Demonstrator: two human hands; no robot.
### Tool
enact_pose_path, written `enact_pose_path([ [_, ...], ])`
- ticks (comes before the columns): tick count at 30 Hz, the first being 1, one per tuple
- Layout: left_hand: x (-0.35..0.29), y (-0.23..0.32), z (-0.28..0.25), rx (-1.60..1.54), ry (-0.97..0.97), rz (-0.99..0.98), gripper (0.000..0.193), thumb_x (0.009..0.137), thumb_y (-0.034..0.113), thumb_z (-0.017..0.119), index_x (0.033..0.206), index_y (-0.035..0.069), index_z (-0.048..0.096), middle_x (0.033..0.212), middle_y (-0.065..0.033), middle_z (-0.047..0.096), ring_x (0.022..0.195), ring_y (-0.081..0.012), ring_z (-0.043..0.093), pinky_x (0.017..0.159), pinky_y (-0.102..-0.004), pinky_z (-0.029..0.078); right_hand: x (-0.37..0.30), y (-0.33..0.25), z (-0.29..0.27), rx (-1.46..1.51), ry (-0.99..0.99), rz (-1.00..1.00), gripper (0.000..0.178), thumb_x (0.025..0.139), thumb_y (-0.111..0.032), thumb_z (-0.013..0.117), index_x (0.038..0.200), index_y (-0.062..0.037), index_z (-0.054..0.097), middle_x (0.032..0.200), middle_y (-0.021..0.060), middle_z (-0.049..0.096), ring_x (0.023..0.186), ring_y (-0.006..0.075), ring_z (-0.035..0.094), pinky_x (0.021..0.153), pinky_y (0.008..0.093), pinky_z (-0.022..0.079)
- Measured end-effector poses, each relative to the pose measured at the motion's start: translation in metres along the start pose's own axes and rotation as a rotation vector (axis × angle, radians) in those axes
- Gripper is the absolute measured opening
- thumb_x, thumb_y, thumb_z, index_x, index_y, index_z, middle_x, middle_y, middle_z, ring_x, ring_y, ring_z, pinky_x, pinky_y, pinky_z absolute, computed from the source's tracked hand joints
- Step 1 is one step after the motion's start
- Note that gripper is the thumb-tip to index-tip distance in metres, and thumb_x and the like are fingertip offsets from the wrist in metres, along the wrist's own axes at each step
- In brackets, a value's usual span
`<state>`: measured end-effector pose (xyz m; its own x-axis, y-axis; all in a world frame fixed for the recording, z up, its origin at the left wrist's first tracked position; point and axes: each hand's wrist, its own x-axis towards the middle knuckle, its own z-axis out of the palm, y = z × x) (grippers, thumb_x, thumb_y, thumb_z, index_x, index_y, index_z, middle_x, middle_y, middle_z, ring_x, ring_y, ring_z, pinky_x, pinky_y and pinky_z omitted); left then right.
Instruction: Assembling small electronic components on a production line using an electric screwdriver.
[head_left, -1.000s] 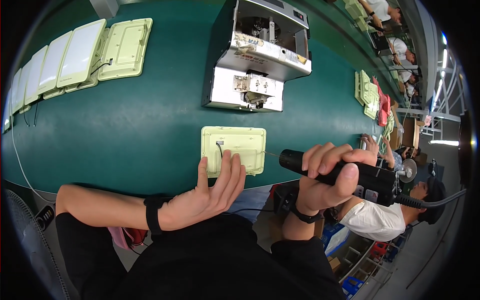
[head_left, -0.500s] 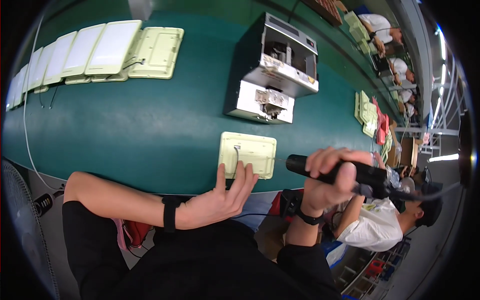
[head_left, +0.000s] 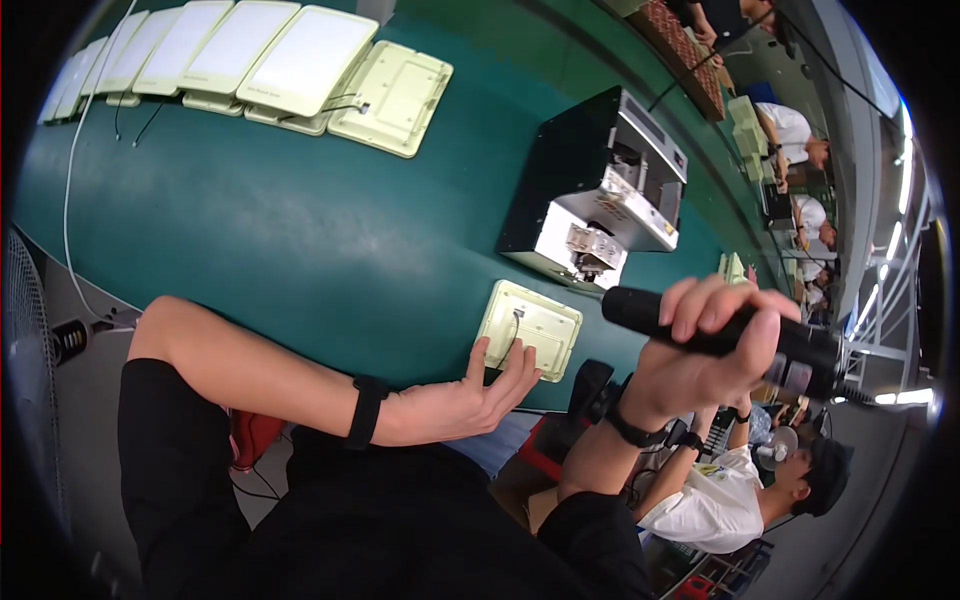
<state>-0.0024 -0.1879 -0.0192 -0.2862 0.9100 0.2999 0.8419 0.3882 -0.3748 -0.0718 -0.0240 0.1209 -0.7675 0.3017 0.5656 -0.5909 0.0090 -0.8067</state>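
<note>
My left hand (head_left: 470,405) rests on the lower edge of a pale yellow-green plastic panel (head_left: 545,335), its fingers stretched out and apart. A short dark cable (head_left: 516,327) comes out of a small slot in the panel and runs down toward those fingers. My right hand (head_left: 725,335) is wrapped around a black electric screwdriver (head_left: 640,312) to the right of the panel. Raised above the bench, the tool points left, with its front end apart from the panel. A cord leaves its rear end.
A black and silver machine (head_left: 600,195) stands just beyond the panel. At the far left, a row of overlapping white-faced panels (head_left: 310,60) ends in one back-up panel (head_left: 392,98). A co-worker in a white shirt (head_left: 715,505) is close on my right; others work along the bench.
The view has turned, shifting the bench scene. My right hand has lifted the screwdriver away from the panel's right edge, where its bit pointed. My left hand stays on the panel.
</note>
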Motion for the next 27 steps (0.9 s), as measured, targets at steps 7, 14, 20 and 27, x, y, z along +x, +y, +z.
enact_pose_path([
  [7,-0.001,0.000,0.004,0.023,0.044,-0.014,0.054,0.093,0.034,0.049,0.128,-0.003,0.065,0.125,-0.0184,0.064,0.118,-0.0333,0.060,0.081,-0.0447,0.062,-0.050,0.010,0.020,0.079,-0.249,0.086,0.028,0.099,-0.030,0.059,0.111,-0.0087,0.046,0.066,0.0049,0.047,0.045,0.0154,0.044,0.042,0.0324,0.040],
  [14,-0.003,0.000,0.006,-0.066,0.088,0.004,0.041,0.091,0.035,0.051,0.106,0.004,0.073,0.119,-0.0155,0.064,0.115,-0.0316,0.059,0.079,-0.0468,0.062,-0.057,0.017,0.019,0.051,-0.257,0.134,0.031,0.098,-0.031,0.060,0.110,-0.0080,0.045,0.066,0.0057,0.047,0.044,0.0164,0.043,0.042,0.0336,0.041],
  [20,-0.003,-0.002,0.005,-0.076,0.067,0.035,0.037,0.089,0.036,0.052,0.095,0.006,0.073,0.115,-0.0147,0.064,0.113,-0.0310,0.059,0.079,-0.0474,0.062,-0.060,0.023,0.016,0.062,-0.287,0.108,0.029,0.098,-0.029,0.060,0.108,-0.0077,0.043,0.066,0.0068,0.046,0.045,0.0171,0.044,0.043,0.0348,0.043],
  [27,-0.001,-0.002,0.005,-0.094,0.050,0.035,0.037,0.087,0.036,0.053,0.091,0.005,0.073,0.112,-0.0146,0.063,0.112,-0.0307,0.058,0.078,-0.0464,0.064,-0.065,0.019,0.018,0.078,-0.277,0.122,0.029,0.098,-0.027,0.061,0.105,-0.0078,0.042,0.066,0.0068,0.046,0.047,0.0174,0.045,0.044,0.0350,0.043],
])
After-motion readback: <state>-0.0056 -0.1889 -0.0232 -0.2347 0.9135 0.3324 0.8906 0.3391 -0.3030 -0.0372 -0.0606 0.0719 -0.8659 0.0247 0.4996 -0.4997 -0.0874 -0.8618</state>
